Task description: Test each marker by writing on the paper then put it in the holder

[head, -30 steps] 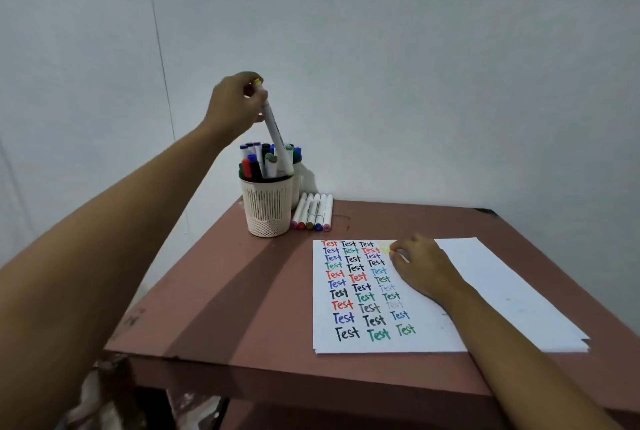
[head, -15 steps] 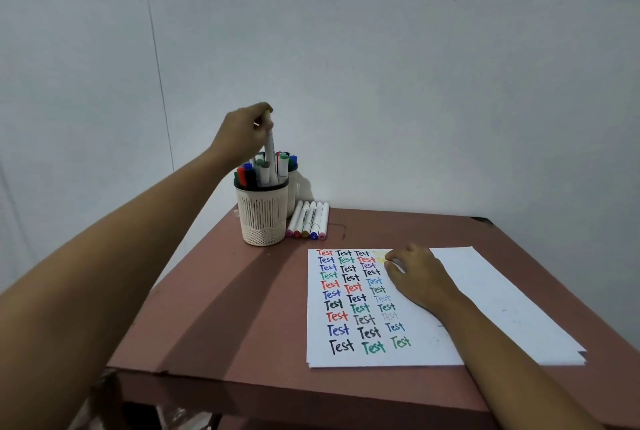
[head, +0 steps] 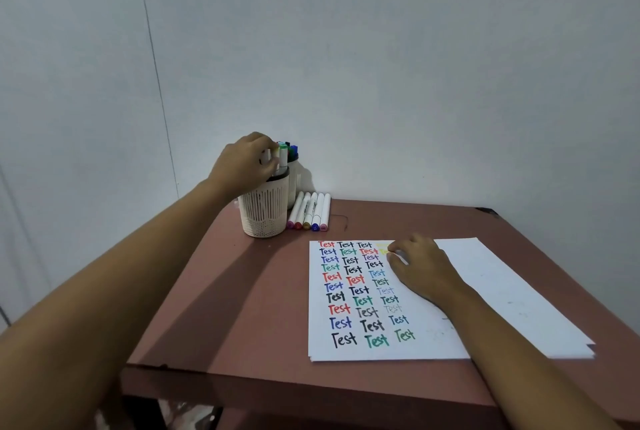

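A cream slotted holder [head: 265, 211] full of markers stands at the table's back left. My left hand [head: 242, 166] is over its rim, and its fingers pinch the top of a white marker [head: 276, 153] that stands low inside the holder. Several white markers [head: 310, 211] with coloured caps lie side by side on the table just right of the holder. The white paper [head: 502, 291] carries three columns of coloured "Test" words. My right hand [head: 422, 266] rests on the paper's upper middle with loosely curled fingers and holds nothing.
A second cup [head: 294, 180] with markers stands behind the holder, against the white wall. The brown table [head: 225, 291] has its front edge near me and its left edge beside my left forearm. The paper is a small stack.
My left hand has come down from high above the holder, and the marker has slid into the holder. My right hand has stayed on the paper.
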### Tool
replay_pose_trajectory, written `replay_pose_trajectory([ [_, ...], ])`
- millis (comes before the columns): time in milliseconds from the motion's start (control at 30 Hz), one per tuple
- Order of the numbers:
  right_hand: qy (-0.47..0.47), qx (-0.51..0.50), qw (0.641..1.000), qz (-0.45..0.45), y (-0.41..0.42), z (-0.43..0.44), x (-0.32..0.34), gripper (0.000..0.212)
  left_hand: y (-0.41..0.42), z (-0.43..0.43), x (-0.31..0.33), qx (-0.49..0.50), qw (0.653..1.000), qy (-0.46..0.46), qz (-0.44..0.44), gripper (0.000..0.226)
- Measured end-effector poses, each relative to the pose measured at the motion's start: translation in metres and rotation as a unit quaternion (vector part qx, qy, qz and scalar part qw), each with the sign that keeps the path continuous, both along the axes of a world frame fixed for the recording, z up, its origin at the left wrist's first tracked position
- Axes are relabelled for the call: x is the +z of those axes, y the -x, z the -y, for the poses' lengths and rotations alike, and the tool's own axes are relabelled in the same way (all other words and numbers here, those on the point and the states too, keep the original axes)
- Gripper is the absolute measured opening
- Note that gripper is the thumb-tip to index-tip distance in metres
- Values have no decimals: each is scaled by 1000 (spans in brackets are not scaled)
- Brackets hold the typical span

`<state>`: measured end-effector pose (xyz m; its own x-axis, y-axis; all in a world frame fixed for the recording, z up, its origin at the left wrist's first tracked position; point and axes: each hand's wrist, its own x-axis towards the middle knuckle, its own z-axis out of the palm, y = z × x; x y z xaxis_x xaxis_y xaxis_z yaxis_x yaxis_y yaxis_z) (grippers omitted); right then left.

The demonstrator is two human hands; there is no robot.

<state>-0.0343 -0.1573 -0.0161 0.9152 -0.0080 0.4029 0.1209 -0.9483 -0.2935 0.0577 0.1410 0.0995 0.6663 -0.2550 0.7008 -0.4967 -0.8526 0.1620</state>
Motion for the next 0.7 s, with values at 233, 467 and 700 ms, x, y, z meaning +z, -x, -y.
replay_pose_trajectory([
  [233, 11, -2, 1000, -2, 1, -1, 0, 31, 15, 17, -21, -4, 990, -6, 141, 32],
  [467, 101, -2, 995, -9, 4, -5, 1, 31, 41, 57, -86, -63, 998, -3, -9, 25],
  [700, 180, 6, 983, -41, -1, -15, 26, 26, 39, 53, -109, -32, 966, -45, -254, 38],
])
